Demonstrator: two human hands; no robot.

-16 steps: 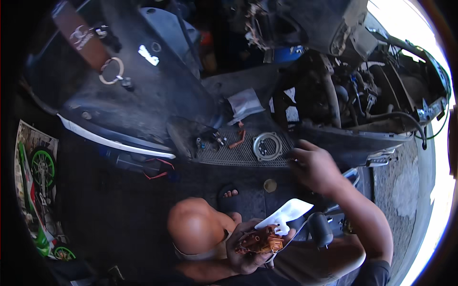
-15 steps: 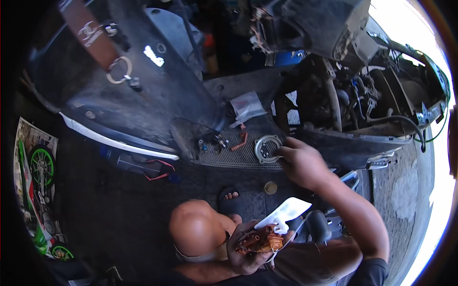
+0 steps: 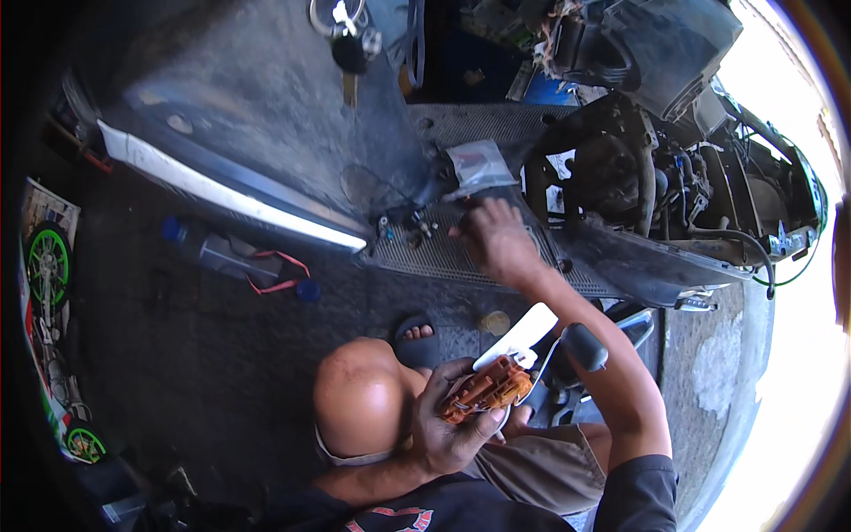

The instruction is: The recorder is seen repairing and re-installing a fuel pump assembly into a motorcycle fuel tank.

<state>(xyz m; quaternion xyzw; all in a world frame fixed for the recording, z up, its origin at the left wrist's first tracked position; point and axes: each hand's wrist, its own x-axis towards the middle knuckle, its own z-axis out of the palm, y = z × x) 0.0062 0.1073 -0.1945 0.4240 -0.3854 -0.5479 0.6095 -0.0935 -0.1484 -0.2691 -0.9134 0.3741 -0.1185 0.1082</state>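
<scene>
Your left hand clasps the brown fuel-pump housing, nearer you than the footboard. Over that footboard, your right hand hides its grip; likely fetching small parts calls for fingertip pinching.

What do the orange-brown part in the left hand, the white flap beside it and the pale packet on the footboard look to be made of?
Orange-brown part: probably moulded plastic, slightly glossy; even colour, highlights along its ridges.
White flap: perhaps smooth plastic, though washed-out brightness hides its finish.
Pale packet: likely thin, shiny plastic film, judging by its creases and sheen.
</scene>
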